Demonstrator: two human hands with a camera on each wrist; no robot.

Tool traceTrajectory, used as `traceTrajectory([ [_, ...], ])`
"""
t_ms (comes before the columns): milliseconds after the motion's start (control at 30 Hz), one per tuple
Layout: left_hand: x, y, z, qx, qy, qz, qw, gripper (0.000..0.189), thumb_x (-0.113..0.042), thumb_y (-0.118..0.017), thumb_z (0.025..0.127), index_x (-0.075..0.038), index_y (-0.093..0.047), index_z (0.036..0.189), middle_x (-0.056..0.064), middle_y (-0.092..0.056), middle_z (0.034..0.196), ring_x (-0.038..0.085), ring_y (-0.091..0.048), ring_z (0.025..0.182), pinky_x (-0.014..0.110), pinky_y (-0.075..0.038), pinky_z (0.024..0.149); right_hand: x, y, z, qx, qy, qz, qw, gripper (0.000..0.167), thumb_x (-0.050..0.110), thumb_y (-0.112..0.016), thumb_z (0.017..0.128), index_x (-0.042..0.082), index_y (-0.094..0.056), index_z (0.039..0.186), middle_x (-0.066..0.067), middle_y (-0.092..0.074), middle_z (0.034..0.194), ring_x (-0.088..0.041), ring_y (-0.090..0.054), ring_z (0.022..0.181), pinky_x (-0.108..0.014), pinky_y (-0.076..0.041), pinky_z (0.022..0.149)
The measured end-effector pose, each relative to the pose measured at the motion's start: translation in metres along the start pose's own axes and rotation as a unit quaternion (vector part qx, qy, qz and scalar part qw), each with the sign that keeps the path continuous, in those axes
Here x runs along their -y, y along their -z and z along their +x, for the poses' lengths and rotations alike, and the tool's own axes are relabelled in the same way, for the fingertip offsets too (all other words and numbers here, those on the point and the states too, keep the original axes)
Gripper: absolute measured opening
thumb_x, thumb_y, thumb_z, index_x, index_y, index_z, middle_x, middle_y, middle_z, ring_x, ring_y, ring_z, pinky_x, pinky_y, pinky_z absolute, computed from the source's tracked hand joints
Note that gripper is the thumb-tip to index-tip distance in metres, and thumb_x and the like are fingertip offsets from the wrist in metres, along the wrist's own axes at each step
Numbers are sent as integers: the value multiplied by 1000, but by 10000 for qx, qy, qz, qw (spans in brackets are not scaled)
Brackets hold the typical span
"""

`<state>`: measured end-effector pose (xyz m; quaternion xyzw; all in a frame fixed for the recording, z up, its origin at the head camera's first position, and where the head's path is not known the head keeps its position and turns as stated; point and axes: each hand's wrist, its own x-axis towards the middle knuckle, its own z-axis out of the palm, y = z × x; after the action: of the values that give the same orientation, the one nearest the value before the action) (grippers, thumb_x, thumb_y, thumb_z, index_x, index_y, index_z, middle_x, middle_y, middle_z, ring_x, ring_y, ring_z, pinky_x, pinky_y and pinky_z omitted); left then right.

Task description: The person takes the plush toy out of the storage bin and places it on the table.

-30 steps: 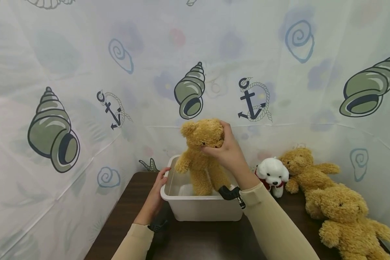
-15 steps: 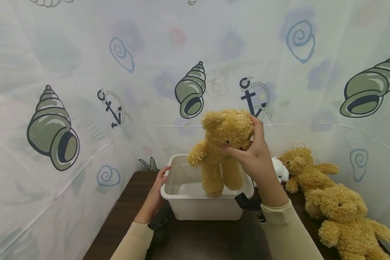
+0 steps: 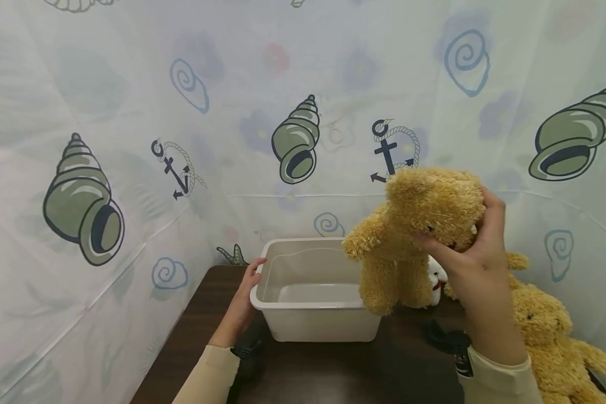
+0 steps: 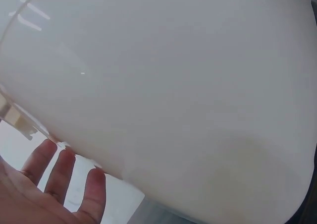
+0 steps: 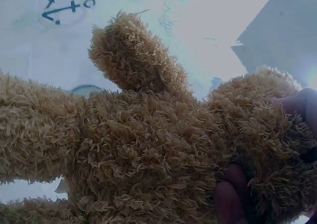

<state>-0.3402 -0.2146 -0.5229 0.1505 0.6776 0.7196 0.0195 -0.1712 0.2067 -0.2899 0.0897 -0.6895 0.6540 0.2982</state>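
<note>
My right hand [image 3: 485, 269] grips a curly tan teddy bear [image 3: 414, 230] by its head, holding it upright in the air over the bin's right edge. The bear's legs hang down in front of the bin's right end. In the right wrist view, its furry body [image 5: 143, 149] fills the middle, and parts of my fingers [image 5: 230, 199] press into the fur by the neck. My left hand [image 3: 242, 300] holds the left rim of a white plastic bin [image 3: 313, 322]. In the left wrist view, several fingertips [image 4: 94, 177] meet the bin's edge.
Behind the held bear, a white toy dog [image 3: 436, 278] is mostly hidden. Another tan teddy bear [image 3: 545, 320] lies at the right, with a third bear [image 3: 517, 260] partly covered behind my hand. The dark wooden table [image 3: 313, 373] runs up to a sea-patterned cloth [image 3: 222, 146].
My right hand has carried the teddy bear rightward from above the bin to its right edge, uncovering the bin's inside. My left hand has stayed on the rim.
</note>
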Motion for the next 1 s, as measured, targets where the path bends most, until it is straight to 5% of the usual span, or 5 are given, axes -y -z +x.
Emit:
traceTrajectory([
  [200, 3, -1, -2, 79, -4, -102, 9999, 52, -38, -37, 116, -24, -30, 166, 17, -31, 167, 48, -38, 144, 64, -44, 111, 10, 33, -15, -624, 168, 255, 9976, 110, -6, -89, 84, 35, -29, 166, -4, -40, 160, -29, -45, 144, -17, -58, 91],
  [633, 2, 2, -1, 144, 2, -199, 9997, 51, -40, -36, 118, -26, -29, 167, 19, -30, 168, 49, -37, 145, 63, -43, 112, -2, 82, -36, -1192, -482, -1630, 9782, 110, 5, -83, 94, 45, -12, 169, 8, -37, 160, -19, -43, 145, -14, -50, 97],
  [733, 1, 2, 0, 147, -12, -146, 9998, 51, -40, -36, 118, -27, -29, 167, 17, -31, 168, 48, -38, 144, 62, -43, 112, -16, 91, -39, -1122, -766, -2101, 9682, 111, 15, -82, 97, 50, -6, 170, 0, -24, 175, -30, -29, 160, -43, -41, 124],
  [833, 0, 3, 0, 157, -39, -98, 9998, 52, -40, -35, 118, -26, -28, 167, 17, -30, 168, 48, -38, 144, 63, -43, 112, -31, 97, -42, -1022, -927, -2448, 9597, 110, 22, -82, 98, 54, -4, 170, 4, -2, 185, -34, -2, 171, -77, -12, 128],
  [1000, 1, 3, -1, 171, -42, -64, 9998, 53, -41, -35, 117, -25, -28, 167, 16, -29, 170, 49, -37, 145, 64, -42, 113, -55, 106, -46, -551, -875, -2508, 9625, 107, 22, -83, 98, 52, -11, 171, 6, 1, 185, -35, 7, 171, -82, 1, 125],
])
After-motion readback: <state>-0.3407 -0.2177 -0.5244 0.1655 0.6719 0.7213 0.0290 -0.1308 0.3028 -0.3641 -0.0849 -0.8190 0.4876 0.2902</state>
